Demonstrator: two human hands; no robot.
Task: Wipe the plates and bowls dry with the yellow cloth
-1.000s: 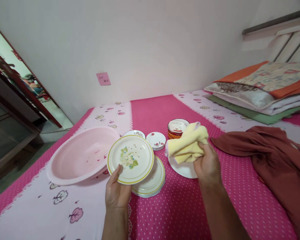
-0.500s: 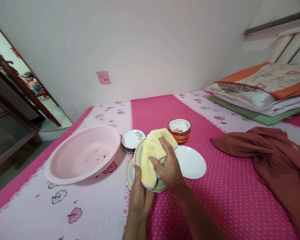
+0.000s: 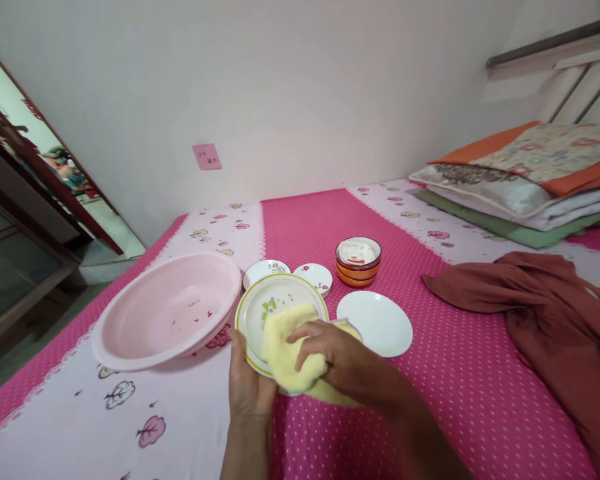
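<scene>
My left hand [image 3: 249, 389] grips the near rim of a cream plate [image 3: 275, 304] with a yellow edge and a green flower pattern, holding it above the bed. My right hand [image 3: 347, 362] presses a folded yellow cloth [image 3: 286, 347] against the plate's lower face, fingers closed around the cloth. The cloth hides the lower part of the plate and whatever lies under it.
A pink basin [image 3: 167, 309] lies to the left. Behind are small saucers [image 3: 314, 276], another saucer stack [image 3: 263, 270], stacked orange bowls [image 3: 359, 261] and a plain white plate [image 3: 377, 323]. A brown garment [image 3: 540, 307] and folded bedding [image 3: 520, 180] lie on the right.
My right hand brought the cloth from the right onto the plate and has slid it from the plate's top down to its lower part. The plate moved slightly right.
</scene>
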